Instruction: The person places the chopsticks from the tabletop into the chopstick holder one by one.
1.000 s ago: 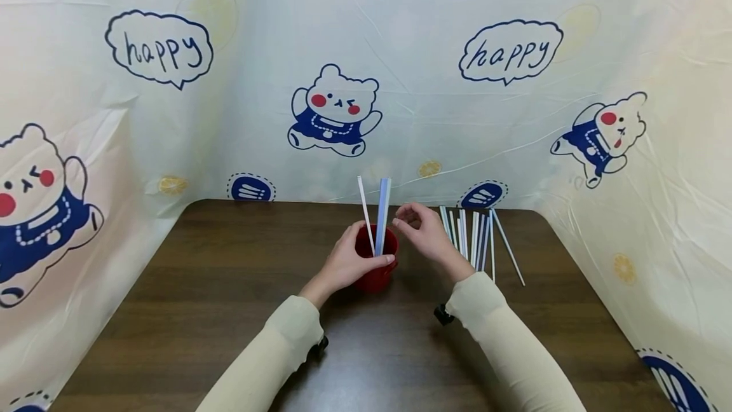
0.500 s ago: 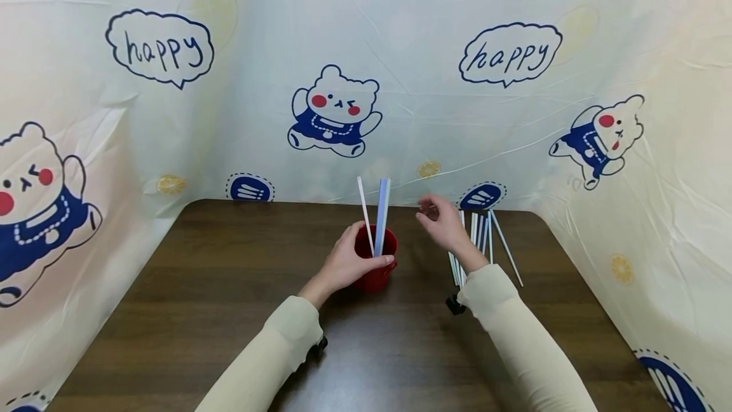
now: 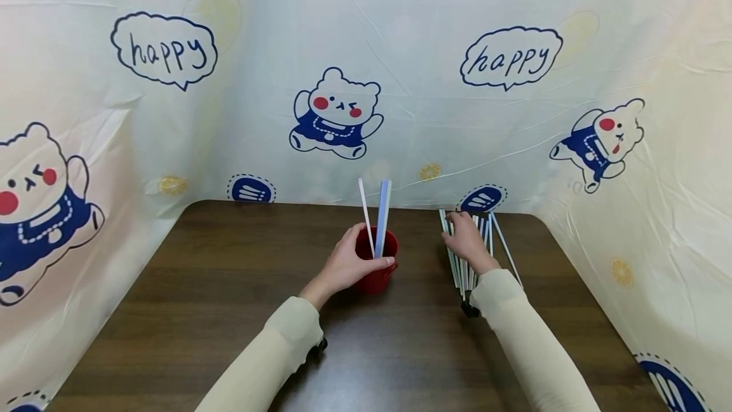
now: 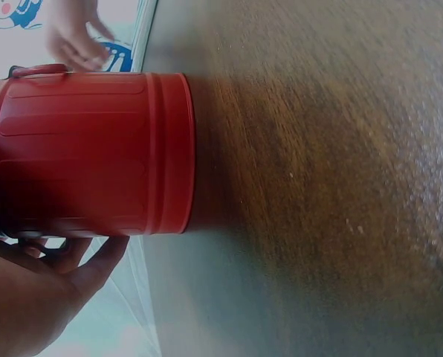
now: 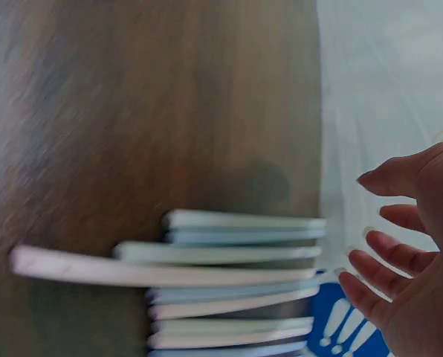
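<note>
My left hand (image 3: 351, 260) holds a small red metal bucket (image 3: 374, 283) around its rim, thumb on the near right side. In the left wrist view the bucket (image 4: 88, 156) shows ribbed panels and stands upright on the table. Several slim pastel straws (image 3: 382, 218), white and blue, lean inside it, their lower ends hidden. My right hand (image 3: 467, 240) hovers over the left part of a row of loose straws (image 3: 457, 266) on the table. In the right wrist view its fingers (image 5: 377, 275) are spread and loosely bent, holding nothing, beside the straw ends (image 5: 236, 275).
The brown wooden table (image 3: 229, 310) ends at a white printed cloth (image 3: 412, 49) hung behind and at both sides. One blue straw (image 3: 506, 250) lies slanted at the right of the row. A dark wrist device (image 3: 470, 309) sits under the right cuff.
My right hand has moved from beside the bucket to the right, over the loose straws. The left hand, the bucket and the straws in it have stayed in place.
</note>
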{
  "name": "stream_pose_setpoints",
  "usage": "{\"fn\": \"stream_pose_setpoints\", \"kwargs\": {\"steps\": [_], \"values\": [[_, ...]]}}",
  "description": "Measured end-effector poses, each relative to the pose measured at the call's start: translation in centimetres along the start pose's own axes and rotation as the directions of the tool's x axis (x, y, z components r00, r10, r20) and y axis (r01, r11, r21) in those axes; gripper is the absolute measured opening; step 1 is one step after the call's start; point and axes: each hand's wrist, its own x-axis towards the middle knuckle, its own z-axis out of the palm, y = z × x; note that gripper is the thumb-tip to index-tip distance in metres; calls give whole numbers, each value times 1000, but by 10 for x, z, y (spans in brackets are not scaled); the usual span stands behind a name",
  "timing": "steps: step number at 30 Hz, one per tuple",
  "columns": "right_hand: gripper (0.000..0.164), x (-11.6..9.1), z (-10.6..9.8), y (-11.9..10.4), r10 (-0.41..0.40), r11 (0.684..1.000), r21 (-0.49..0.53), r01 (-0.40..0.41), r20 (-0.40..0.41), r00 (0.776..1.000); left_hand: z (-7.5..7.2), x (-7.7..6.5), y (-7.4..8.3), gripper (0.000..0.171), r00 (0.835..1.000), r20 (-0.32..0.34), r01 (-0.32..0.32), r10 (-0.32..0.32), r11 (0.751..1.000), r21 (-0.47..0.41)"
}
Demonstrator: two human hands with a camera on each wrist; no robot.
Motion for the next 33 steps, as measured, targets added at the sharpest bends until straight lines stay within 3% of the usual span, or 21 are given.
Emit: {"fn": "stream_pose_setpoints", "kwargs": {"steps": [7,13,24,33], "values": [[46,-5,7,28,78,993,-93,-74,45,996,1,0,-1,79,1000,2,-2,2,1000,0],[41,-7,9,42,123,988,-100,-116,68,990,1,-1,-1,81,1000,0,7,-7,1000,2],[21,-9,13,36,103,983,-159,-94,55,993,1,-2,-1,84,1000,0,15,-15,1000,4],[18,-10,16,29,82,982,-172,-77,21,996,0,-1,-1,84,1000,-1,7,-7,1000,0]]}}
